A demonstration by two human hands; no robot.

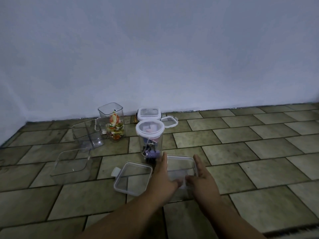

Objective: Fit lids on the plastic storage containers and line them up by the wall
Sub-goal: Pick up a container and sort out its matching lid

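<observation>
Flanking a clear container (181,165) on the tiled floor (250,152) by the wall (155,49), both hands (164,176) lie spread flat.

no text, label or number is legible anywhere.

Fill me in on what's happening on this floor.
A person is sorting clear storage containers on a tiled floor. The left hand and right hand flank a small clear container, seemingly gripping it. A loose lid lies beside it. The round jar and one box by the wall have lids; the tall jar remains open.
</observation>
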